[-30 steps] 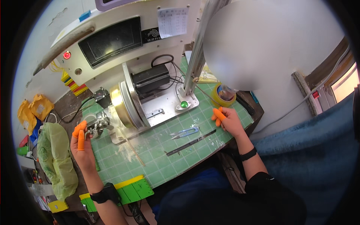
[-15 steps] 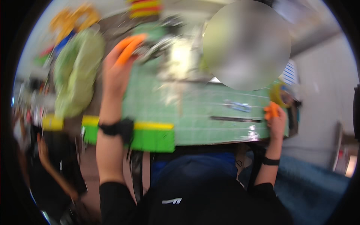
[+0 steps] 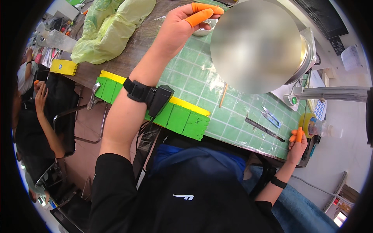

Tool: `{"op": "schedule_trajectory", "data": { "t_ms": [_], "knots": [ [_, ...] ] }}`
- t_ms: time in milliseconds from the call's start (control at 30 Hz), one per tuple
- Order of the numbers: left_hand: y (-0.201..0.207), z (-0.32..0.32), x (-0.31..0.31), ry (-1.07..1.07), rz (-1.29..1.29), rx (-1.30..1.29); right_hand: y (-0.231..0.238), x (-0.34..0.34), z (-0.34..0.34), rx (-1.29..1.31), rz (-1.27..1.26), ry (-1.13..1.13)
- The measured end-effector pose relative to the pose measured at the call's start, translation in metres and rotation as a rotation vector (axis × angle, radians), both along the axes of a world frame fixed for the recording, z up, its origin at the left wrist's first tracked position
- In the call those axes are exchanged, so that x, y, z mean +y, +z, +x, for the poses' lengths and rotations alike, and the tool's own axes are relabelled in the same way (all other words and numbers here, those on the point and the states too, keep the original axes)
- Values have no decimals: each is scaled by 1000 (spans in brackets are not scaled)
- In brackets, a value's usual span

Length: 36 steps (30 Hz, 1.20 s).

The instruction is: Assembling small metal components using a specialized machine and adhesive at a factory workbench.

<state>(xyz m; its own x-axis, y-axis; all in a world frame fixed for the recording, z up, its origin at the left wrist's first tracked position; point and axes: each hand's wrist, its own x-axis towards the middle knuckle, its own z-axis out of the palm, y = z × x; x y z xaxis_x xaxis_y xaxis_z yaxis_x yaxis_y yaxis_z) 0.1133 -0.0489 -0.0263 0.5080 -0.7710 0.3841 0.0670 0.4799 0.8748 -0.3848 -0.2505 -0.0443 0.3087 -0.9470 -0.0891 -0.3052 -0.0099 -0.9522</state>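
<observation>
My left hand (image 3: 188, 23), with orange finger cots on its fingers, reaches to the far side of the table. Its fingers are bent together over a small shiny dish (image 3: 203, 30); whatever they pinch is hidden. My right hand (image 3: 297, 150), also in orange finger cots, rests at the table's right edge with its fingers curled in, and its contents cannot be made out. Just left of it lies a slim dark tool (image 3: 265, 129), beside blue-handled snips (image 3: 272, 117). A yellow tape roll (image 3: 308, 125) stands right behind that hand.
The green gridded tabletop (image 3: 190, 83) has a thin wooden stick (image 3: 223, 95) on it. A green-and-yellow block (image 3: 176, 118) lines the front edge. A pale green plastic bag (image 3: 112, 33) sits far left. A round blur hides the back middle. Another person (image 3: 40, 120) sits at left.
The whole view has turned and sharpened from a motion blur. My left hand now appears farther right and higher, over the dish. My right hand stays by the table's right edge.
</observation>
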Motion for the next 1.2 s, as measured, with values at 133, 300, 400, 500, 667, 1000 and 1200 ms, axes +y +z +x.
{"op": "schedule_trajectory", "data": {
  "t_ms": [133,300,400,500,667,1000,1200],
  "knots": [
    [2,-2,-2,0,2,-16,3,1,0,37,-4,-32],
    [15,-11,-1,27,60,-93,3,1,1,25,12,-34],
    [15,-10,0,10,39,-91,3,0,2,15,4,-40],
    [15,-9,-1,24,51,-111,2,0,2,11,4,-34],
    [15,-9,-1,34,60,-89,-1,-2,-1,1,20,-20],
    [51,-5,11,48,304,-443,-5,-9,-11,-14,19,16],
    [61,-2,20,10,358,-620,-6,-10,-6,-5,15,20]
  ]
}}
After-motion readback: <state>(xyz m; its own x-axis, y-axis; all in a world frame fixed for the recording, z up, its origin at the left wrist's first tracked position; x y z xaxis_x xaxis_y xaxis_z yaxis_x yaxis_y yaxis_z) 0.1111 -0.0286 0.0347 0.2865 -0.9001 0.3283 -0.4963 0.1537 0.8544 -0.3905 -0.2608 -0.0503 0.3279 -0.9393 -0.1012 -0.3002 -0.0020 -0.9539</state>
